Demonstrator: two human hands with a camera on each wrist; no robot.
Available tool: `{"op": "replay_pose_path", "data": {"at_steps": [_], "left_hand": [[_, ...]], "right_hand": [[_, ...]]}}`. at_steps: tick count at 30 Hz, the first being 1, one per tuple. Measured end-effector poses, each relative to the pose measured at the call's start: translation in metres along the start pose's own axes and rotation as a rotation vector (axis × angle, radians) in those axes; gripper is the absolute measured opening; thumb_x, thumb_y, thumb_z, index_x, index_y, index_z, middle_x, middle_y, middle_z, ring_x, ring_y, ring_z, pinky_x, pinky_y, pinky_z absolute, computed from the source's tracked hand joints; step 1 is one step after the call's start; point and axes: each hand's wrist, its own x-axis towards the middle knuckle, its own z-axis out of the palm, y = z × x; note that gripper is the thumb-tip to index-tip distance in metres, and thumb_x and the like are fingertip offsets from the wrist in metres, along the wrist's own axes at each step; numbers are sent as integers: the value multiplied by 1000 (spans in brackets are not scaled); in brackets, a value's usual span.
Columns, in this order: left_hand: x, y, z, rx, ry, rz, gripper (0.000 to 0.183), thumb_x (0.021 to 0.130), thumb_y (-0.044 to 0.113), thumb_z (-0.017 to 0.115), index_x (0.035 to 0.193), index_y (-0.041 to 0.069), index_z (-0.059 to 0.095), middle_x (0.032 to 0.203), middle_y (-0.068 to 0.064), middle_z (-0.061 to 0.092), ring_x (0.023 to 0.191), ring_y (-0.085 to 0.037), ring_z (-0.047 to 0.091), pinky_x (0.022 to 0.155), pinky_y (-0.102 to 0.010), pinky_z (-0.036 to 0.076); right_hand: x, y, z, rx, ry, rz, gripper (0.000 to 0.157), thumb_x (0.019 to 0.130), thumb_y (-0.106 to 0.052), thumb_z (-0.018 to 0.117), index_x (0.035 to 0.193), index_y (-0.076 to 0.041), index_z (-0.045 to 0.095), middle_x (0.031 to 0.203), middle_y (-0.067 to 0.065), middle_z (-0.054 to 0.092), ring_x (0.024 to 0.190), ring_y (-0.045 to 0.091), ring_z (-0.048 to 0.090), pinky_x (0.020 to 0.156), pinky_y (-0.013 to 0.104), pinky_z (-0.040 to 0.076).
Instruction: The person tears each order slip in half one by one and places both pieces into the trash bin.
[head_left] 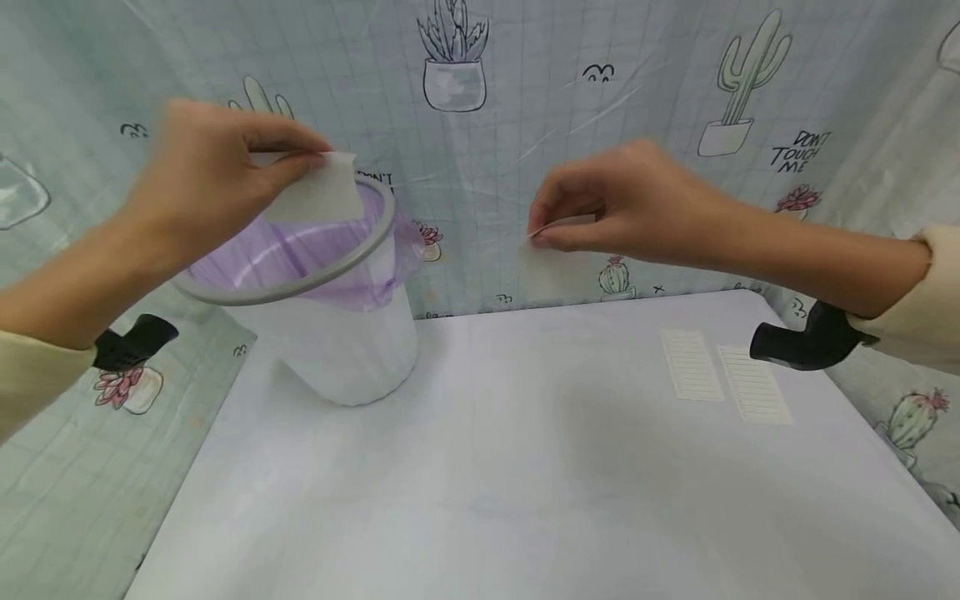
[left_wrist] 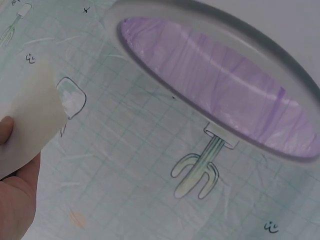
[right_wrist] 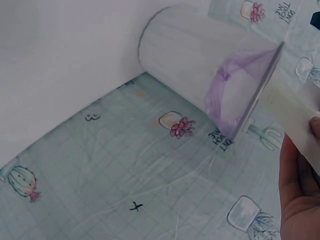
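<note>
My left hand point(head_left: 217, 179) is raised in front of the bin's opening and pinches a piece of pale paper point(head_left: 322, 192) between thumb and fingers. The same piece of paper point(left_wrist: 37, 117) shows at the left side of the left wrist view. To the right of the bin, above the table, my right hand point(head_left: 611, 200) pinches another thin piece of paper point(head_left: 555, 262), which hangs down and is blurred in the head view. A white bin point(head_left: 341, 350) with a grey rim point(head_left: 300, 287) and a purple bag point(left_wrist: 215, 85) inside stands on the table at left.
Two lined paper slips point(head_left: 692, 365) lie side by side on the right of the white table point(head_left: 480, 467). A patterned curtain point(head_left: 525, 108) with cactus drawings hangs behind and around the table. Black wrist mounts point(head_left: 806, 337) sit at both cuffs.
</note>
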Motion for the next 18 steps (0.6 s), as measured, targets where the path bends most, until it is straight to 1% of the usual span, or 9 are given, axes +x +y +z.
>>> {"op": "replay_pose_path", "data": {"at_steps": [3,4,6,8,9,10,12,18], "left_hand": [[0,-4,-4,10,-2,-28,16,96,9,72,109,5,79,107,-16,76,104,-29,72,83,-1,42],[1,-4,-5,12,-2,-39,16,96,10,71,110,5,79,107,-15,76,105,-22,73,83,-1,43],[2,-5,-7,18,4,-53,16,97,11,71,110,5,80,108,-14,76,102,-3,70,82,-1,43],[5,-6,-9,19,14,-60,16,97,12,70,109,5,80,107,-13,76,96,16,61,80,-1,44],[6,-6,-10,23,21,-59,16,98,13,70,108,5,80,107,-13,77,91,23,55,79,-1,43],[7,-6,-11,28,26,-55,16,98,13,70,108,5,80,106,-12,77,87,28,48,78,-1,43],[10,-6,-14,36,32,-47,16,98,13,69,107,4,80,106,-12,77,85,31,45,77,0,43],[15,-10,-17,53,24,-58,17,98,16,70,106,5,80,106,-13,76,82,31,44,74,0,42]], "right_hand": [[3,-2,1,14,-12,6,3,93,-16,77,94,-15,75,91,-11,75,92,-2,71,80,18,56],[5,-3,1,18,-14,8,4,93,-16,77,95,-14,75,92,-10,75,93,-1,71,80,18,57],[7,-4,2,23,-18,9,4,93,-16,77,96,-13,75,93,-10,75,94,0,72,81,19,57],[9,-5,2,18,-20,1,4,93,-16,76,96,-13,75,94,-10,75,95,1,72,81,19,57],[11,-6,2,8,-20,-5,3,94,-16,76,96,-13,75,95,-10,75,96,1,72,81,19,57],[12,-7,3,5,-21,-11,3,94,-16,76,96,-14,75,95,-10,75,97,1,72,82,19,57],[15,-8,3,-1,-24,-21,4,94,-18,75,95,-14,75,95,-10,75,98,1,71,82,20,57],[26,-11,3,24,-24,-36,3,95,-15,75,95,-12,75,94,-6,76,97,6,73,84,22,57]]}}
